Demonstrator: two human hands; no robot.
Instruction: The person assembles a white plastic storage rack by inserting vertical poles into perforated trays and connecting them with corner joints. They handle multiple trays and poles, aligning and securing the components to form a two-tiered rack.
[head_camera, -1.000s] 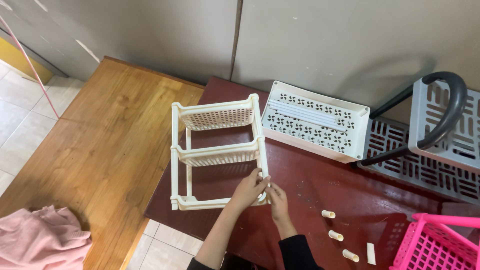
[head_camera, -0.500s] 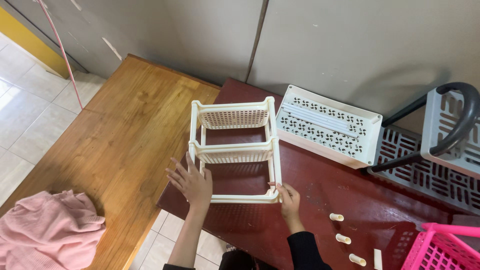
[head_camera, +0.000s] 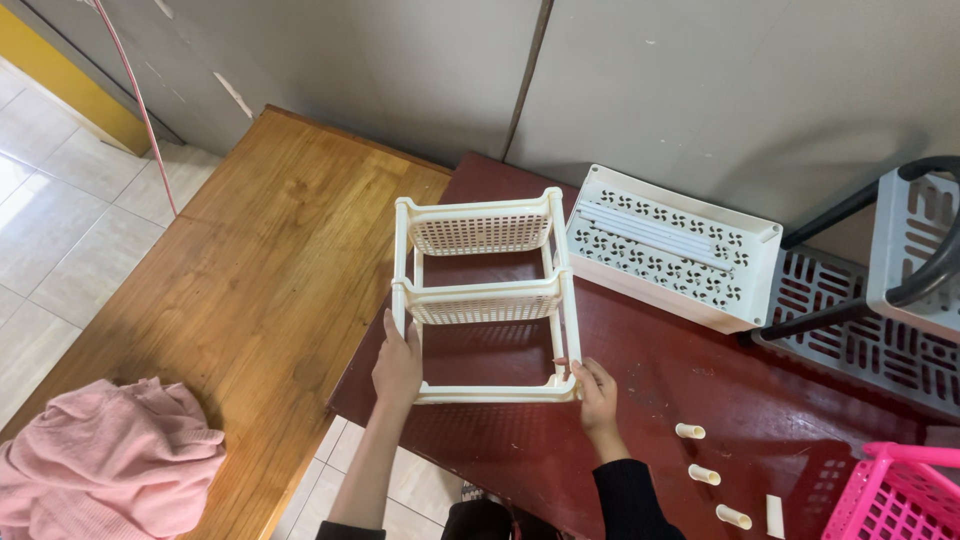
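Left hand (head_camera: 397, 366) is clamped on the near-left post of the cream shelf rack (head_camera: 486, 296); right hand (head_camera: 596, 392) grips its near-right corner. The rack stands at the red bench (head_camera: 640, 460) left edge. Three cream connector tubes (head_camera: 704, 474) lie right, apart. A white perforated tray (head_camera: 670, 248) sits at the far edge.

Both hands (head_camera: 398, 365) on cream tiered rack (head_camera: 487, 297)

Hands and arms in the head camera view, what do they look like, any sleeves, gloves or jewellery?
Both hands are bare, with no gloves. The left hand leads to a forearm bare down to the picture's bottom edge. The right hand ends in a dark, black-looking long sleeve reaching the wrist. No rings, watch or bracelets are visible.
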